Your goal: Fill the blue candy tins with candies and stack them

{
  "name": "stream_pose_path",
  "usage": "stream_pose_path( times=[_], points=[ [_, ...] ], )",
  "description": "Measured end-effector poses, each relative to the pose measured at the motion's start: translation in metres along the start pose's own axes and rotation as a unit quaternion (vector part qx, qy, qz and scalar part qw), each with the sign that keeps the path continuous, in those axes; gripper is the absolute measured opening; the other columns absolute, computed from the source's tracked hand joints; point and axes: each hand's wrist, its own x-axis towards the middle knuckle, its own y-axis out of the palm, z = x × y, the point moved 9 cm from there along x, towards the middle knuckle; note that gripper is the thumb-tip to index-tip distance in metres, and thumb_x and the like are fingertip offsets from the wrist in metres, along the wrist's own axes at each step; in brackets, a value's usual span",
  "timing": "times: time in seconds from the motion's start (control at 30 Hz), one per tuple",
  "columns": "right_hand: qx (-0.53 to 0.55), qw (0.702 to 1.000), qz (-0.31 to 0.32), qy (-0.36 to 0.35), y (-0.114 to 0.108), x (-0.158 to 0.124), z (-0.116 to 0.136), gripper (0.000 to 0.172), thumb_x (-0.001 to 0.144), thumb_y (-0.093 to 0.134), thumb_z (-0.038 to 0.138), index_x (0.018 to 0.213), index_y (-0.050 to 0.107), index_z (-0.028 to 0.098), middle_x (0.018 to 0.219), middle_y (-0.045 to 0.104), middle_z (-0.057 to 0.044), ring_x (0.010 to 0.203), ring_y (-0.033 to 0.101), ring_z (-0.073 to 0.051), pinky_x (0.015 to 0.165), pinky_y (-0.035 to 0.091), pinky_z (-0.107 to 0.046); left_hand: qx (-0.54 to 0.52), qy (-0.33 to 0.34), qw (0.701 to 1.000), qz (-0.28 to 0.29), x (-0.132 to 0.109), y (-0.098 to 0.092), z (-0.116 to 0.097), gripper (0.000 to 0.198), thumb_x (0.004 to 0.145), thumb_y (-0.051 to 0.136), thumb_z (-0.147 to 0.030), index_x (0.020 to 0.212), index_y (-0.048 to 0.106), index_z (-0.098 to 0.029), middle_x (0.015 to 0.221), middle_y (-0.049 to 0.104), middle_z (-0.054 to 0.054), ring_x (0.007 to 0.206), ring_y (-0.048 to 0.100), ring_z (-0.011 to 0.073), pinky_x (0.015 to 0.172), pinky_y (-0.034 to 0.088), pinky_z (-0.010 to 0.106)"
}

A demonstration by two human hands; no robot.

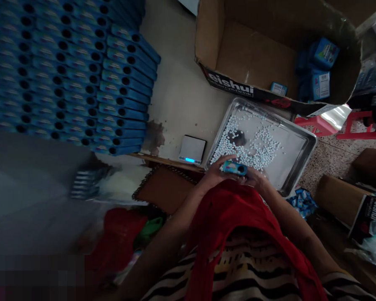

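Observation:
A small blue box (pixel 230 167) with a dark round hole at one end is held over the near edge of a metal tray (pixel 296 167). My left hand (pixel 215 172) wraps round its left side, a few white pellets by the fingers. On the right, my right hand (pixel 253 177) closes against the box's lower right side, its fingertips partly hidden. Many small white pellets (pixel 265 144) lie loose in the tray, mostly in its left half. Left of the tray sits a small digital scale (pixel 192 147) with a lit blue display.
Rows of similar blue boxes (pixel 122 90) are stacked at the left of the table (pixel 172 79). Behind the tray stands an open cardboard carton (pixel 253 46) with several blue packs (pixel 321 85). Pink stools (pixel 321 125) and another carton (pixel 341 198) are at the right.

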Motion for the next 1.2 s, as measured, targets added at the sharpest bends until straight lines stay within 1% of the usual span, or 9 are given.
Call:
stream_pose_path(
  times=[0.1,0.2,0.3,0.4,0.53,0.67,0.8,0.93,1.2],
  points=[
    [-0.148,0.980,-0.111,-0.068,-0.022,-0.018,-0.009,0.041,0.107,0.064,0.058,0.090,0.066,0.022,0.069,0.065,-0.002,0.059,0.058,-0.017,0.054,0.049,-0.026,0.012,0.000,1.000,-0.010,-0.020,0.000,0.010,0.057,0.072,0.103,-0.060,0.111,0.084,-0.022,0.117,0.085,0.011,0.109,0.082,0.0309,0.100,0.069,0.045],
    [-0.280,0.922,-0.209,-0.163,-0.061,-0.051,0.003,0.030,0.105,0.073,0.051,0.110,0.077,0.022,0.125,0.079,-0.016,0.127,0.071,-0.032,0.108,0.058,-0.044,0.041,0.000,0.990,-0.136,-0.032,-0.026,0.025,0.054,0.086,0.092,-0.062,0.119,0.079,-0.022,0.118,0.083,0.011,0.112,0.081,0.0291,0.104,0.067,0.045],
    [-0.577,0.741,-0.195,-0.283,-0.075,-0.071,0.021,0.037,0.105,0.077,0.038,0.139,0.078,0.025,0.170,0.060,-0.018,0.168,0.041,-0.042,0.137,0.029,-0.067,0.080,0.004,0.964,-0.255,-0.030,-0.049,0.042,0.059,0.093,0.084,-0.066,0.130,0.071,-0.023,0.117,0.080,0.010,0.112,0.080,0.0279,0.105,0.067,0.045],
    [-0.782,0.509,-0.028,-0.359,-0.059,-0.057,0.004,0.041,0.112,0.068,0.032,0.152,0.073,0.029,0.175,0.057,-0.014,0.171,0.040,-0.042,0.138,0.028,-0.074,0.124,0.017,0.943,-0.308,-0.016,-0.055,0.055,0.067,0.093,0.080,-0.073,0.134,0.069,-0.022,0.123,0.078,0.012,0.120,0.078,0.0310,0.111,0.064,0.047],
    [-0.821,0.386,0.104,-0.407,-0.043,-0.024,0.001,0.039,0.116,0.060,0.031,0.153,0.071,0.029,0.174,0.059,-0.010,0.170,0.044,-0.037,0.139,0.034,-0.070,0.179,0.034,0.928,-0.324,0.002,-0.045,0.067,0.071,0.093,0.077,-0.078,0.135,0.071,-0.021,0.134,0.077,0.016,0.136,0.073,0.0357,0.121,0.058,0.051],
    [-0.807,0.419,-0.020,-0.416,-0.051,-0.010,0.043,0.034,0.113,0.063,0.029,0.144,0.076,0.029,0.165,0.067,-0.012,0.171,0.042,-0.040,0.139,0.027,-0.077,0.219,0.067,0.922,-0.313,0.030,-0.032,0.068,0.070,0.097,0.069,-0.082,0.138,0.069,-0.025,0.144,0.074,0.016,0.143,0.069,0.0351,0.124,0.057,0.052],
    [-0.700,0.493,-0.238,-0.459,-0.100,-0.053,0.074,0.043,0.114,0.061,0.039,0.157,0.068,0.032,0.175,0.056,-0.012,0.176,0.032,-0.036,0.141,0.028,-0.071,0.247,0.113,0.920,-0.284,0.071,-0.026,0.058,0.066,0.096,0.070,-0.081,0.131,0.070,-0.025,0.159,0.066,0.019,0.156,0.060,0.0358,0.134,0.047,0.056],
    [-0.534,0.506,-0.484,-0.474,-0.149,-0.093,0.075,0.069,0.119,0.039,0.055,0.178,0.040,0.018,0.184,0.038,-0.025,0.178,0.025,-0.036,0.137,0.034,-0.072,0.265,0.157,0.917,-0.253,0.097,-0.017,0.046,0.065,0.086,0.082,-0.079,0.120,0.071,-0.024,0.169,0.056,0.021,0.166,0.047,0.0401,0.139,0.039,0.061],
    [-0.452,0.568,-0.471,-0.501,-0.085,-0.017,0.085,0.067,0.117,0.028,0.042,0.176,0.045,0.015,0.180,0.045,-0.022,0.175,0.033,-0.032,0.140,0.032,-0.066,0.197,0.187,0.936,-0.222,0.108,0.043,0.036,0.068,0.098,0.066,-0.080,0.139,0.063,-0.026,0.161,0.065,0.017,0.155,0.061,0.0349,0.134,0.048,0.057]
  ],
)
